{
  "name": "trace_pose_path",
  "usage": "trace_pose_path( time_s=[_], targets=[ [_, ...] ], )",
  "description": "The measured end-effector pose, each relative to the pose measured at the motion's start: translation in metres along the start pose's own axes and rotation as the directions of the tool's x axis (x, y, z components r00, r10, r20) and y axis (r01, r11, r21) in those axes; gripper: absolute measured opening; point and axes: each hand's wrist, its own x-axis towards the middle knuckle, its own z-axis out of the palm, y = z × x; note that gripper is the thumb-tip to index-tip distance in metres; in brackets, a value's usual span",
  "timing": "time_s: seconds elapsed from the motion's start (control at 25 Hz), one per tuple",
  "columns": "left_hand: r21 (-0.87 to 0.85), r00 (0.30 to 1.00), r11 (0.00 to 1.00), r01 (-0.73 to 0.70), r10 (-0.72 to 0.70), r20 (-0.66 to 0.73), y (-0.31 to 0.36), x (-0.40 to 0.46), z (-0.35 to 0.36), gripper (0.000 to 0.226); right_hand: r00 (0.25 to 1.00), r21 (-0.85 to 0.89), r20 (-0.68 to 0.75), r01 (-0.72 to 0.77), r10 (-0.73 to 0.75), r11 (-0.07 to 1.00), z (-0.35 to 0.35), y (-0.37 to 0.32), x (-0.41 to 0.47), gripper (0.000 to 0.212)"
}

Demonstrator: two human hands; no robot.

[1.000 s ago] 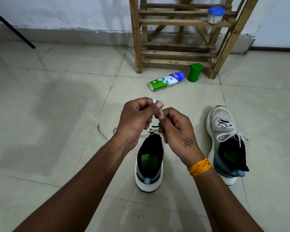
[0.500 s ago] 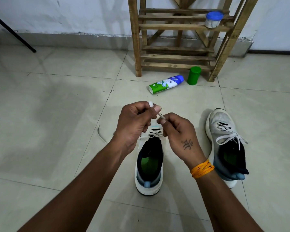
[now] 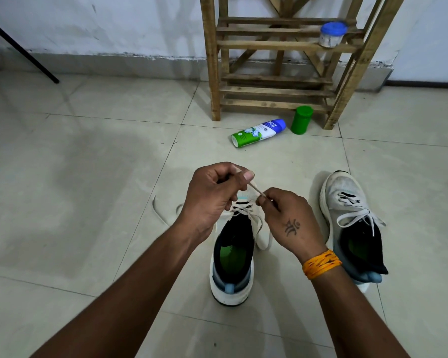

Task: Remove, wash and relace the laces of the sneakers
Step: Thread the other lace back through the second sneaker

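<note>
Just below both hands, the near sneaker (image 3: 232, 257) stands on the floor, part-laced. The left hand (image 3: 212, 192) pinches the lace (image 3: 256, 190) between thumb and curled fingers; the right hand (image 3: 287, 218) pinches the same taut stretch a little lower. A sharp tug could tip the shoe, or a slipped end could fall back through the eyelet. The other sneaker (image 3: 352, 226) sits beyond the right hand.

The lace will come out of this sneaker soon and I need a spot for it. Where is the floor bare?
Bare tiles run left of the near sneaker, from the loose lace end out to the black pole. A narrower strip lies between the two sneakers. Crowded: ahead, the spray can, green container and wooden rack; right, the second sneaker.
</note>
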Motion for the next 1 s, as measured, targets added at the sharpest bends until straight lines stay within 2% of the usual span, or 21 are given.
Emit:
trace_pose_path(
  time_s=[0.04, 0.12, 0.2, 0.28, 0.36, 0.52, 0.72, 0.8, 0.92, 1.0],
  targets=[
    [-0.002, 1.000, 1.000, -0.002, 0.002, -0.002, -0.001, 0.000, -0.001, 0.025, 1.000, 0.016, -0.010, -0.004, 0.004, 1.000, 0.000, 0.000, -0.002, 0.017],
    [-0.010, 1.000, 1.000, -0.009, 0.009, 0.004, -0.004, -0.002, -0.001, 0.025, 0.998, 0.166, -0.036, 0.050, -0.044, 0.985, -0.001, -0.014, -0.004, 0.007],
    [-0.020, 1.000, 1.000, -0.006, 0.007, 0.018, -0.006, -0.004, 0.000, 0.022, 0.995, 0.305, -0.052, 0.097, -0.085, 0.948, -0.001, -0.026, -0.005, 0.013],
    [0.005, 1.000, 1.000, -0.003, 0.003, 0.013, -0.005, -0.004, -0.001, 0.014, 0.995, 0.291, -0.073, 0.089, -0.070, 0.953, -0.001, -0.026, -0.004, 0.018],
    [0.101, 1.000, 0.995, -0.014, 0.013, 0.014, -0.004, -0.001, -0.005, 0.006, 0.995, 0.240, -0.102, 0.035, -0.011, 0.970, -0.004, -0.018, -0.003, 0.015],
    [0.244, 0.996, 0.969, -0.022, 0.001, 0.086, -0.007, 0.000, -0.014, 0.009, 0.990, 0.159, -0.138, -0.007, 0.030, 0.987, -0.008, -0.006, -0.002, 0.010],
    [0.344, 0.999, 0.939, 0.030, -0.021, -0.029, -0.010, 0.000, -0.013, 0.005, 0.991, 0.067, -0.132, 0.019, -0.010, 0.998, -0.004, -0.001, 0.000, 0.011],
    [0.353, 1.000, 0.935, 0.013, -0.011, -0.009, -0.009, -0.003, -0.010, 0.005, 0.996, 0.140, -0.071, 0.071, -0.061, 0.988, -0.002, -0.003, -0.001, 0.021],
    [0.365, 1.000, 0.931, -0.015, 0.009, 0.018, -0.009, -0.006, -0.007, 0.005, 0.999, 0.327, 0.039, 0.023, -0.037, 0.945, 0.003, -0.010, 0.001, 0.007],
    [0.342, 1.000, 0.939, 0.022, -0.026, 0.007, -0.013, -0.004, -0.010, 0.008, 1.000, 0.375, 0.020, -0.030, 0.025, 0.926, 0.007, -0.007, 0.004, 0.009]
  ],
)
